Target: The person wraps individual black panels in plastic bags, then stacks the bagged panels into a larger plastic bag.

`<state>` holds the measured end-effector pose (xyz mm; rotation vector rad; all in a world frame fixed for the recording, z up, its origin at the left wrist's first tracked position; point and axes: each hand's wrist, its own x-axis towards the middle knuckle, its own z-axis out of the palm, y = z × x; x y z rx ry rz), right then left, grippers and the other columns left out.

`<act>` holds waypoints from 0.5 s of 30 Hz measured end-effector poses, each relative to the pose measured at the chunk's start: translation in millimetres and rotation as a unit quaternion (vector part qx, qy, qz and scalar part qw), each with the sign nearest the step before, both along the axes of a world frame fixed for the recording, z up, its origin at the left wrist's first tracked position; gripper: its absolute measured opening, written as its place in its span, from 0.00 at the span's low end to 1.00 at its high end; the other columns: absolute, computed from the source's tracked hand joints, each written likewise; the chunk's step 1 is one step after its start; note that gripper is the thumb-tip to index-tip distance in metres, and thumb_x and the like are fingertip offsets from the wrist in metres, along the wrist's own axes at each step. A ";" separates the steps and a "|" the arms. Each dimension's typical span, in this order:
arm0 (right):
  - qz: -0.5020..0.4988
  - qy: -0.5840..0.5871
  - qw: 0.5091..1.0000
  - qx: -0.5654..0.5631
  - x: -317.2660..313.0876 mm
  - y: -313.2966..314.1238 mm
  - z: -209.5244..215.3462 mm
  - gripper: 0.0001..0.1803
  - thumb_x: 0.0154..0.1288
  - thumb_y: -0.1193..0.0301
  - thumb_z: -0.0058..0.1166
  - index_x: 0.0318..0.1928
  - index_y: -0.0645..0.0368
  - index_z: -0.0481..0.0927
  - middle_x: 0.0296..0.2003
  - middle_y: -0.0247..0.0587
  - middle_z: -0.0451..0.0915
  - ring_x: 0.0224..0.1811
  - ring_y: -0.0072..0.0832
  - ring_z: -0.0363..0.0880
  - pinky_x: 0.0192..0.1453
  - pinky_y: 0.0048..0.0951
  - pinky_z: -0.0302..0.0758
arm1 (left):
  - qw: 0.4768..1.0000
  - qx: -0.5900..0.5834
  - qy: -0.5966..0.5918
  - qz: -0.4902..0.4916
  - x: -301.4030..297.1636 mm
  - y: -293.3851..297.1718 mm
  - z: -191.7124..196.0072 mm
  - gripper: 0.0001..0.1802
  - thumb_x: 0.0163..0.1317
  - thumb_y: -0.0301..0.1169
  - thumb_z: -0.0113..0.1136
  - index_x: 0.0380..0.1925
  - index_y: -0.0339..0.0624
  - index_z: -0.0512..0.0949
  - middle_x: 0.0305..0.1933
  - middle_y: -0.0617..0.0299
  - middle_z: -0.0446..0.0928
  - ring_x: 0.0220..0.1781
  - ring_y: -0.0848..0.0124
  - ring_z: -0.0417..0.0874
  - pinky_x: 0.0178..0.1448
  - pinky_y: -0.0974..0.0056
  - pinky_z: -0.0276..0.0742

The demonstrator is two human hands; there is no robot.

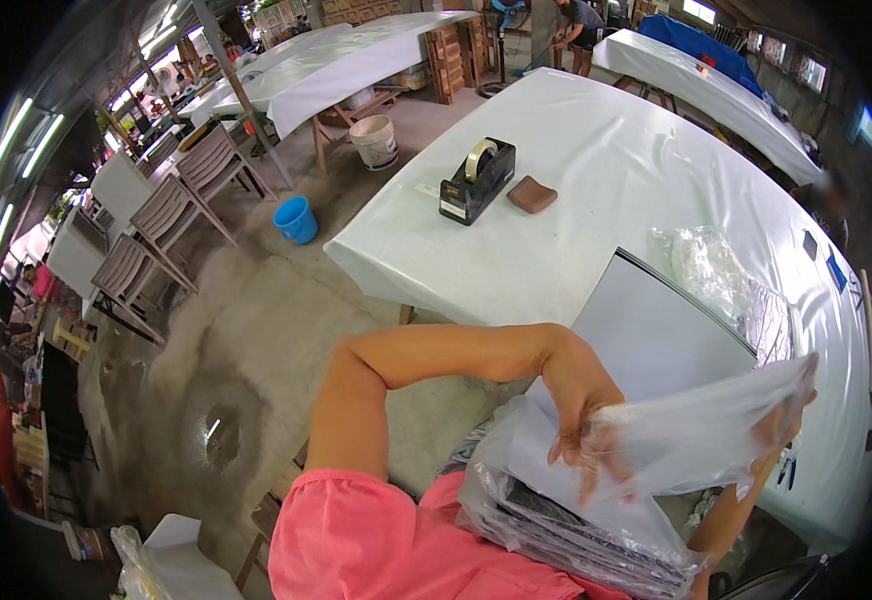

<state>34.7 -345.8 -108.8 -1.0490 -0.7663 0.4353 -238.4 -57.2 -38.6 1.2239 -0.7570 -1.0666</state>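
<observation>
A clear plastic bag (701,430) is stretched between my two hands, above my lap. My left hand (591,435) grips its left end, fingers pointing down and partly veiled by the film. At the far right end, my right hand (781,425) holds the bag, its fingers partly behind the plastic. Beneath them, a stack of flat pieces in clear plastic wrapping (576,540) rests across my lap. A flat pale grey panel with a dark edge (646,320) lies at the table's near side, just beyond my left hand.
The white-covered table (556,150) carries a black tape dispenser (478,180), a brown folded piece (532,195) and crumpled clear plastic (701,258). A blue bucket (296,220), a white bucket (374,142) and chairs (171,215) stand leftward. Another person (581,35) stands at the back.
</observation>
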 end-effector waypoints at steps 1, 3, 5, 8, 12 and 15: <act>-0.012 -0.017 0.999 -0.040 -10.6 1.7 1.8 0.33 0.63 0.47 0.46 0.57 0.62 0.67 0.48 0.41 0.74 0.49 0.32 0.73 0.54 0.34 0.71 | 0.999 -0.041 0.005 0.005 -4.2 3.5 0.9 0.29 0.53 0.30 0.65 0.55 0.35 0.68 0.57 0.56 0.71 0.46 0.67 0.78 0.47 0.62 0.81; -0.004 -0.053 0.989 -0.140 -32.6 9.7 -0.9 0.34 0.62 0.46 0.47 0.57 0.63 0.67 0.48 0.42 0.75 0.48 0.32 0.74 0.53 0.34 0.72 | 0.986 -0.127 0.017 0.108 -16.7 11.1 -1.7 0.29 0.53 0.32 0.64 0.55 0.36 0.68 0.56 0.57 0.71 0.45 0.67 0.78 0.47 0.61 0.80; 0.023 -0.085 0.968 -0.234 -49.8 18.8 -15.8 0.36 0.61 0.45 0.48 0.56 0.63 0.67 0.48 0.42 0.75 0.47 0.33 0.75 0.52 0.34 0.73 | 0.948 -0.230 0.008 0.222 -19.2 18.4 -15.9 0.28 0.54 0.34 0.63 0.54 0.37 0.68 0.54 0.58 0.72 0.45 0.66 0.78 0.48 0.60 0.79; 0.059 -0.105 0.943 -0.310 -65.1 35.5 -46.3 0.38 0.59 0.44 0.49 0.56 0.64 0.67 0.47 0.43 0.76 0.46 0.33 0.76 0.51 0.35 0.74 | 0.866 -0.363 -0.033 0.343 -13.6 19.7 -31.1 0.28 0.54 0.38 0.61 0.54 0.39 0.68 0.52 0.58 0.72 0.44 0.65 0.78 0.49 0.58 0.78; 0.153 0.039 0.972 -0.175 -74.0 52.4 -78.2 0.41 0.55 0.43 0.54 0.55 0.67 0.68 0.45 0.44 0.77 0.45 0.34 0.76 0.49 0.36 0.76 | 0.772 -0.503 -0.084 0.379 5.0 11.9 -41.3 0.27 0.55 0.42 0.60 0.53 0.41 0.68 0.48 0.60 0.73 0.44 0.64 0.78 0.50 0.56 0.77; 0.428 0.031 0.881 -0.200 -59.0 69.8 -115.3 0.27 0.47 0.64 0.60 0.46 0.68 0.72 0.36 0.42 0.79 0.39 0.29 0.78 0.40 0.29 0.75 | 0.719 -0.583 -0.122 0.359 15.4 -11.4 -29.6 0.27 0.56 0.46 0.58 0.52 0.43 0.69 0.46 0.61 0.74 0.43 0.62 0.78 0.51 0.54 0.76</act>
